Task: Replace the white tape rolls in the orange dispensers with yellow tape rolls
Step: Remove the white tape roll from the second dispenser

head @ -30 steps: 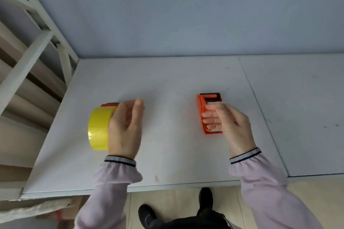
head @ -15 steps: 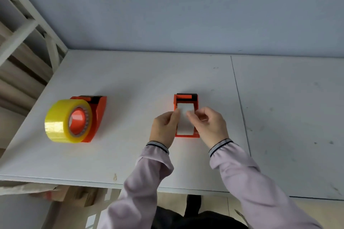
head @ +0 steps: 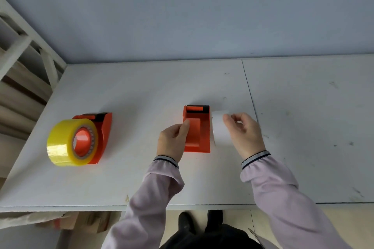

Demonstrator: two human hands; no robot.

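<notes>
An orange dispenser (head: pixel 197 133) stands at the middle of the white table (head: pixel 141 91), its hub bare. My left hand (head: pixel 173 139) grips its left wall. My right hand (head: pixel 245 133) holds a white tape roll (head: pixel 219 129) just to the right of that dispenser, touching or nearly touching its side. At the left stands a second orange dispenser (head: pixel 103 131) with a yellow tape roll (head: pixel 68 141) mounted on its hub.
A white wooden frame (head: pixel 24 60) rises beside the table's left edge. A seam (head: pixel 250 95) divides the tabletop right of my hands. Cardboard (head: pixel 81 221) lies on the floor under the front edge, and my shoes (head: pixel 188 222) show below.
The white roll has come out of the middle dispenser and moved to its right in my right hand. Earlier, my left hand left the yellow roll's dispenser and came to the middle one.
</notes>
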